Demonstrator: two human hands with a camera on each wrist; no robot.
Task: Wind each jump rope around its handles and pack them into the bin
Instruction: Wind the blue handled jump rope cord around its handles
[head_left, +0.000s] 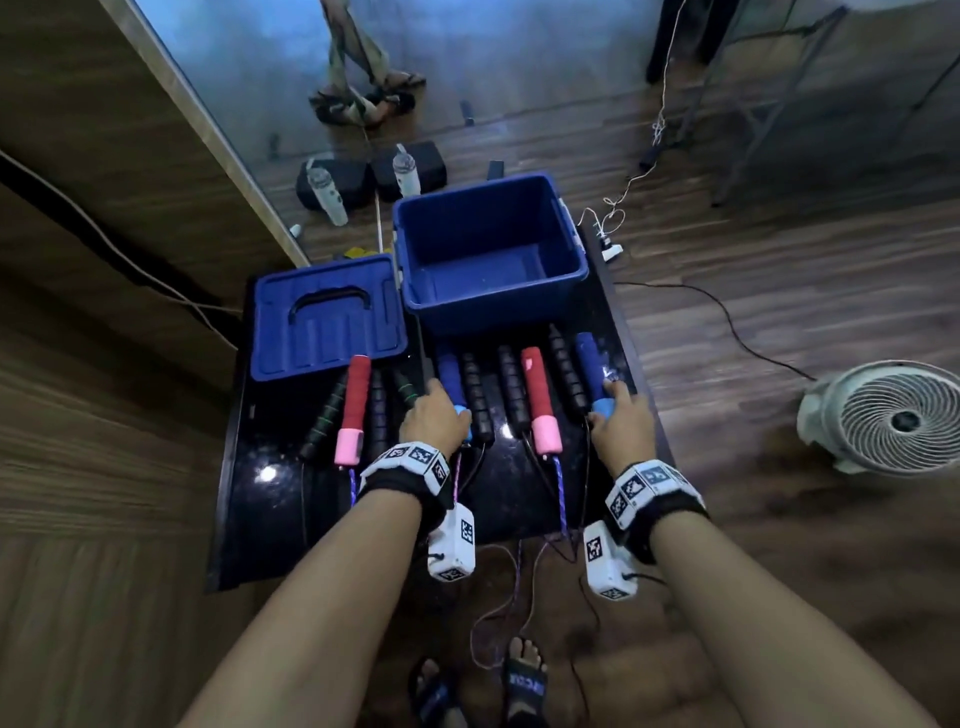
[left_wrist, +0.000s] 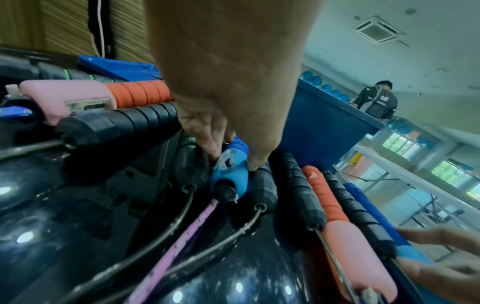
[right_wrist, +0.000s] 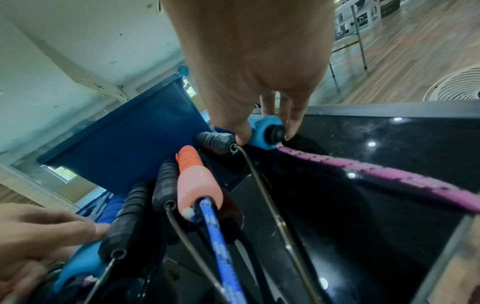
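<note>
1. Head view: left hand (head_left: 434, 422) pinches one blue handle (head_left: 451, 375).
2. Right hand (head_left: 621, 422) pinches the other blue handle (head_left: 589, 364) (same pink rope (right_wrist: 363, 170)).
3. The blue bin (head_left: 493, 306) waits behind.
4. Lifting could drag neighbor ropes, because the cords cross.

You see dim, bluish light; ceiling lamps glare on the black table (head_left: 270, 519); the edges bend and blur.
</note>
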